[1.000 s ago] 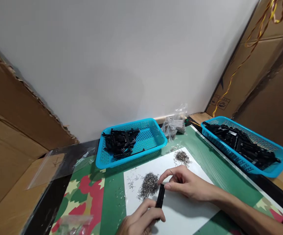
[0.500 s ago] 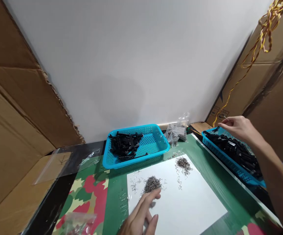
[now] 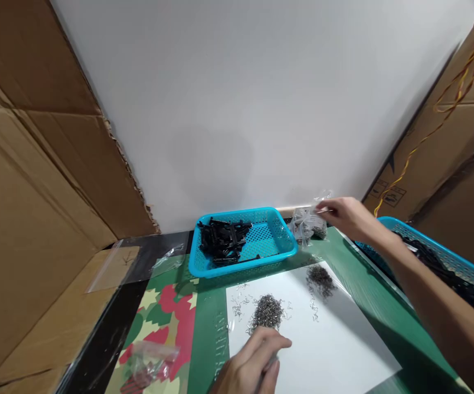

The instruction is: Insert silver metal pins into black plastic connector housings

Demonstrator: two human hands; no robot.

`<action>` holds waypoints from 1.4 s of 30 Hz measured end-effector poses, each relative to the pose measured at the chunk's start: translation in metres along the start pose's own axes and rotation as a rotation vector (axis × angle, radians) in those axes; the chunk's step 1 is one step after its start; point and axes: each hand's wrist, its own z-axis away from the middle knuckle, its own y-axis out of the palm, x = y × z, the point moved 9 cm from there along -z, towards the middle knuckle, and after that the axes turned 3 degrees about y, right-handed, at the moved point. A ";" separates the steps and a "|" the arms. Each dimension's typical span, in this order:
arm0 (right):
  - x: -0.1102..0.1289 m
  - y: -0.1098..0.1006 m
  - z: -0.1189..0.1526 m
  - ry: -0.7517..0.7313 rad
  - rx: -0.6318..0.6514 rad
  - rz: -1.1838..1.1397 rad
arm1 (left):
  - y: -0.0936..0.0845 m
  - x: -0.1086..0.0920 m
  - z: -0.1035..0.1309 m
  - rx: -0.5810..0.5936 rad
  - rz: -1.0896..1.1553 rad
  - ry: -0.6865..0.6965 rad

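My left hand [image 3: 253, 364] is over the near part of the white sheet [image 3: 322, 345], fingers bent and thumb apart from them, with nothing plainly held. Just beyond its knuckles lies a pile of small shiny metal pieces [image 3: 268, 311], with loose ones scattered around. A second, darker pile of small metal pieces [image 3: 321, 280] sits at the sheet's far right corner. My right hand [image 3: 345, 213] is raised in front of the clear plastic bags [image 3: 304, 224], its fingers pinched on a thin metal tool [image 3: 324, 211] whose kind I cannot make out.
A blue basket [image 3: 243, 268] with black plastic parts [image 3: 222, 241] stands at the back. Another blue basket [image 3: 396, 221] of black parts is at the right, partly behind my forearm. Cardboard walls [image 3: 56, 219] flank the table, and a yellow-brown twisted wire [image 3: 409, 158] hangs at the right.
My right hand has moved left from above the right basket to before the plastic bags, with the thin metal tool. My left hand stays near the metal pile. The view has turned slightly left.
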 end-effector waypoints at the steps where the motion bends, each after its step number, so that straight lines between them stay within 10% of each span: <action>1: 0.032 0.014 -0.005 -0.068 0.054 -0.020 | 0.001 0.000 0.000 0.017 0.004 0.011; 5: 0.122 0.082 -0.025 -0.319 0.263 -0.005 | 0.001 -0.003 -0.002 0.065 0.030 0.011; 13: 0.147 0.168 -0.059 -0.343 0.388 0.111 | -0.003 -0.017 -0.001 0.069 0.040 -0.013; 22: 0.130 0.129 -0.043 -0.309 0.292 0.114 | -0.003 -0.016 0.000 0.067 0.122 -0.033; 33: 0.150 0.160 -0.039 -0.385 0.462 -0.251 | -0.005 -0.019 0.001 0.066 0.227 -0.174; 42: 0.184 0.065 0.008 -0.432 0.398 -0.353 | -0.037 0.011 0.010 -0.456 0.762 -0.431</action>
